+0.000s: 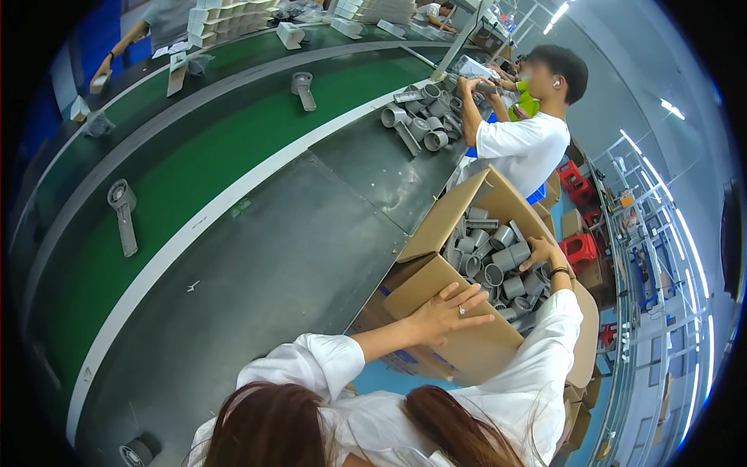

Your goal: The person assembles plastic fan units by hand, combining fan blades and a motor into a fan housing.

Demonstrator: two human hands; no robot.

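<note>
A large cardboard box (pixel 467 350) stands at the table's edge in front of me, its flaps raised. Many grey plastic parts (pixel 492 275), short round cups with flat handles, fill it in a loose heap. My left hand (pixel 450 315) lies over the near flap, fingers stretched and spread, holding nothing. Inside the box, at its right side, my right hand (pixel 542 254) reaches down onto the heap. Its fingers are bent and apart beside a grey cylindrical part (pixel 511 257); no part is lifted.
A dark table (pixel 288 241) runs to my left, beside a green conveyor belt (pixel 210 136) carrying spaced grey parts (pixel 122 218). More parts (pixel 420 124) are piled at the table's far end, where a co-worker (pixel 529 132) handles one. Red stools (pixel 577 251) and shelving stand to the right.
</note>
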